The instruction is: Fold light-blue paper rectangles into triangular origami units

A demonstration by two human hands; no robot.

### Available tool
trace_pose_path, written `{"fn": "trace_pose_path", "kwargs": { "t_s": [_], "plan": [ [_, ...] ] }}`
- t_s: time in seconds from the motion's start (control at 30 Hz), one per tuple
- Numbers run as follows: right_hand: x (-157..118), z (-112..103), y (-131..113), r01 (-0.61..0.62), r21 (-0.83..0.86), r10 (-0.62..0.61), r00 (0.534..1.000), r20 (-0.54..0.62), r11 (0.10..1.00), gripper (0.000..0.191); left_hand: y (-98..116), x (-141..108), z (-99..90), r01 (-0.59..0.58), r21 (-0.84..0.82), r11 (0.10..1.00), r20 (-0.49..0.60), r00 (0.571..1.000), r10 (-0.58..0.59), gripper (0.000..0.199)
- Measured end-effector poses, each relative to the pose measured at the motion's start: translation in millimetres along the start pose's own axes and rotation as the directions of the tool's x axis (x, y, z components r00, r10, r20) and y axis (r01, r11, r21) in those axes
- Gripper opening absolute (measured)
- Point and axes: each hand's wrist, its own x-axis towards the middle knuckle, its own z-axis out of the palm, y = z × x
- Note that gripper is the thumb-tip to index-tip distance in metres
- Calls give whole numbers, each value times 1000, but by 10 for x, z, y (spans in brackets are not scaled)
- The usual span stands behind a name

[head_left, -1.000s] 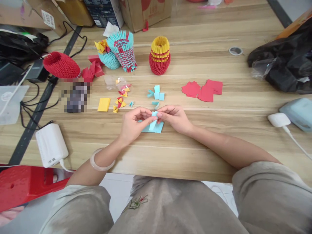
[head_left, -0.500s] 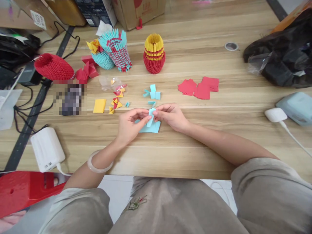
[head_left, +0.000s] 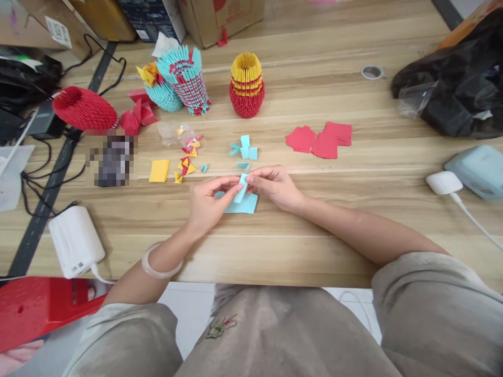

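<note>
Between my two hands is a narrow folded strip of light blue paper (head_left: 241, 190), tilted, its top leaning right. My left hand (head_left: 210, 204) pinches it from the left, thumb in front. The thumb and fingers of my right hand (head_left: 277, 188) close on its upper right edge. Flat light blue paper sheets (head_left: 248, 204) lie on the table under the strip, partly covered by my left hand. Just beyond my fingers sits a small folded blue piece (head_left: 243, 165). Several more folded blue pieces (head_left: 245, 152) lie farther back.
Yellow paper squares (head_left: 159, 170) and small yellow and red folded pieces (head_left: 186, 166) lie left; red paper sheets (head_left: 325, 146) lie right. Behind stand a yellow-and-red paper vase (head_left: 247, 86) and a blue-and-red one (head_left: 188, 84). A white power bank (head_left: 76, 241) is near the front left.
The blue strip tilts slightly more and both hands keep their pinch on it. The whole view has shifted a little.
</note>
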Motion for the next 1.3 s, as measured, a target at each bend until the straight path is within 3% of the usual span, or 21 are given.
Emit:
{"fn": "trace_pose_path", "kwargs": {
  "t_s": [0.37, 0.7, 1.07, 1.3],
  "plan": [
    [7, -21, 26, 21, -12, -21, 1000, 0, 1000, 18, 11, 22, -17, -175, 107, 979, 39, 984, 172, 14],
    [7, -13, 1, 25, -6, -25, 1000, -15, 1000, 19, 14, 33, -41, -257, 109, 960, 51, 966, 253, 15],
    [-12, 2, -58, -3, 57, 7, 998, -68, 998, 26, -23, 19, -5, -146, 33, 989, 62, 988, 144, 18],
    [1, 0, -25, -12, -1, 12, 999, -33, 1000, 24, 5, 13, -15, -153, 26, 988, 14, 988, 153, 11]
  ]
}}
